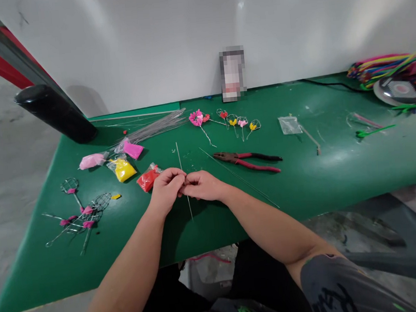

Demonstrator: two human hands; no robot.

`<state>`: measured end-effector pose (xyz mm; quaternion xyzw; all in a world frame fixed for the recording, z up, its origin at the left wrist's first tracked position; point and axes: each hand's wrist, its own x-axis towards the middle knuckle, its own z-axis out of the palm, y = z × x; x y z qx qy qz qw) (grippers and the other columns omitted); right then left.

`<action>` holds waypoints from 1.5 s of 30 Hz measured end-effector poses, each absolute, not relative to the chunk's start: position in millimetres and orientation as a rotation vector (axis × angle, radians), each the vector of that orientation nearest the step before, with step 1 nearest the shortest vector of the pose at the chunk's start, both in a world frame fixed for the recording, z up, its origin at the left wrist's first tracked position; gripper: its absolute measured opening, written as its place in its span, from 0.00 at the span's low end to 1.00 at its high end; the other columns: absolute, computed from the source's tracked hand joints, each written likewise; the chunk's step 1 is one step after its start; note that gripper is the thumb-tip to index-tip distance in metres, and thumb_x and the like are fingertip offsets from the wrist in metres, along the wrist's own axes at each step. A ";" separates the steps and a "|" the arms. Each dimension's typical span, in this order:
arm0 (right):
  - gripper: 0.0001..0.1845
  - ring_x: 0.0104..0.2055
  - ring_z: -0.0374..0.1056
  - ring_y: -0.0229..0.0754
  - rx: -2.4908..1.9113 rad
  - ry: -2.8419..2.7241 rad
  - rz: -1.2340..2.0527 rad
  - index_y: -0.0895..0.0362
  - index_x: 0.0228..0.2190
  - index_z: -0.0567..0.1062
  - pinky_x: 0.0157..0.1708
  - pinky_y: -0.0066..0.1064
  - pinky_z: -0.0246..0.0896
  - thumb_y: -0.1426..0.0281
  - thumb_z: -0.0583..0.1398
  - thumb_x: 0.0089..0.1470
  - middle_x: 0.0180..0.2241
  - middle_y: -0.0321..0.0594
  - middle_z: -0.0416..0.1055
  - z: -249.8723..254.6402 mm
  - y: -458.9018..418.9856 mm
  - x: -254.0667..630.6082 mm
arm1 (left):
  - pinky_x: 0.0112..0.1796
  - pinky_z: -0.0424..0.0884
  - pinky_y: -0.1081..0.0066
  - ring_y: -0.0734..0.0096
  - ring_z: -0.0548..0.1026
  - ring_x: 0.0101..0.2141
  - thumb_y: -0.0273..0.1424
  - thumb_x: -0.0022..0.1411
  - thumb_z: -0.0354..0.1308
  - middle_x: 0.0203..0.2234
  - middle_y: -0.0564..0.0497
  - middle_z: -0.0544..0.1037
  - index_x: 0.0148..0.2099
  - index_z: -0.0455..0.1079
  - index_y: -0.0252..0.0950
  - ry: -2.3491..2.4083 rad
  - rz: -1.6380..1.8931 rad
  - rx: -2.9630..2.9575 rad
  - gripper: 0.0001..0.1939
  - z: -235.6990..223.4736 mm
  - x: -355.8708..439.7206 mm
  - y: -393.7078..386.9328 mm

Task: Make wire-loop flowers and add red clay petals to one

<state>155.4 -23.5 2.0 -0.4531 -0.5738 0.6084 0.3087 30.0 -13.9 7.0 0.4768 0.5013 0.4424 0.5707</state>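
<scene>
My left hand (167, 187) and my right hand (203, 184) meet over the green table, fingers pinched together. Between them they hold a thin metal wire (179, 154), whose ends stick out above and below my fingers. The fingertips hide its middle. Just left of my left hand lies a bag of red clay-like material (148, 178). To the right of my right hand are pliers (248, 161) with one red and one black handle, and a loose thin wire (239, 178).
Bags of yellow (125, 170), pink (92, 161) and magenta material (133, 150) lie left. Behind them is a wire bundle (154, 126). Small wire pieces with coloured flowers (196, 118) lie at the back, wire racket shapes (89, 211) at left. A black cylinder (56, 113) stands at the left edge.
</scene>
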 end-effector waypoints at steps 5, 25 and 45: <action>0.11 0.15 0.54 0.28 -1.185 -1.533 1.575 0.58 0.15 0.63 0.15 0.21 0.49 0.66 0.56 0.43 0.13 0.26 0.56 -1.2 -23.0 155.8 | 0.13 0.56 0.81 0.84 0.60 0.12 0.27 0.42 0.55 0.11 0.60 0.64 0.24 0.65 0.35 1.142 1.058 1.096 0.02 5.8 27.7 -13.2; 0.16 0.21 0.56 0.32 -1.322 -1.738 1.155 0.57 0.17 0.63 0.21 0.25 0.50 0.60 0.53 0.48 0.17 0.32 0.59 6.2 -20.5 168.4 | 0.13 0.52 0.79 0.82 0.59 0.11 0.30 0.44 0.56 0.12 0.60 0.64 0.28 0.64 0.35 1.048 1.096 0.872 0.06 12.4 24.0 -10.7; 0.09 0.28 0.63 0.36 -1.309 -1.580 1.111 0.55 0.27 0.70 0.29 0.29 0.58 0.64 0.55 0.44 0.27 0.35 0.70 13.4 -13.7 145.7 | 0.12 0.54 0.80 0.82 0.60 0.10 0.29 0.42 0.54 0.09 0.60 0.64 0.26 0.63 0.35 1.125 0.964 0.991 0.05 12.1 17.4 -16.0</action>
